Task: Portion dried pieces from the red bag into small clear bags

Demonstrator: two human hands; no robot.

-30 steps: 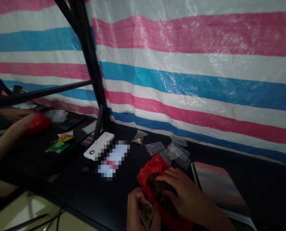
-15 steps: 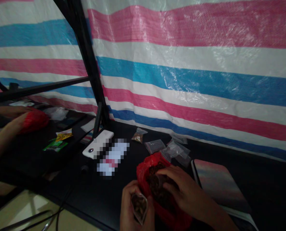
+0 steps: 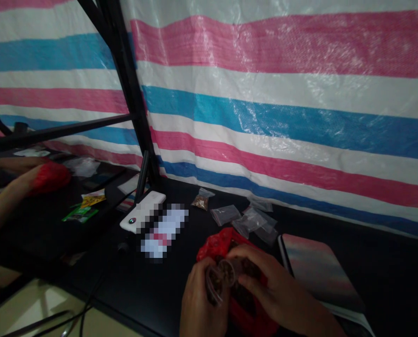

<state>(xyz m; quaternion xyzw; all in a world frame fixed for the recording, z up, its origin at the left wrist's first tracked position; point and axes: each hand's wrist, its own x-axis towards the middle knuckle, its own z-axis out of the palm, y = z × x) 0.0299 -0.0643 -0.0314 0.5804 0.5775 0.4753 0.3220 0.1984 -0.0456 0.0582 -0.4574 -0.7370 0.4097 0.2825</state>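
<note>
My left hand (image 3: 202, 297) is closed around a small clear zip bag (image 3: 214, 285), its mouth held open and facing up. In my right hand (image 3: 270, 283) is a small clear cup (image 3: 227, 273) with brown bits in it, tilted so that its rim meets the mouth of the bag. Beneath and behind both hands lies an open red plastic bag (image 3: 216, 245), filled with dark brown pieces too dim to name. My right forearm partly covers it.
Flat zip bags (image 3: 256, 220) and a filled zip bag (image 3: 201, 200) lie toward the striped sheet (image 3: 286, 107). A notebook (image 3: 321, 267) is at right, a white phone (image 3: 145, 210) at left. Beyond the black frame (image 3: 124, 70), another person's arm (image 3: 12, 196) reaches to a red bag (image 3: 50, 178).
My right hand has lifted the cup out of the brown pieces in the red bag and brought it left to the zip bag. My left hand has risen slightly and moved right.
</note>
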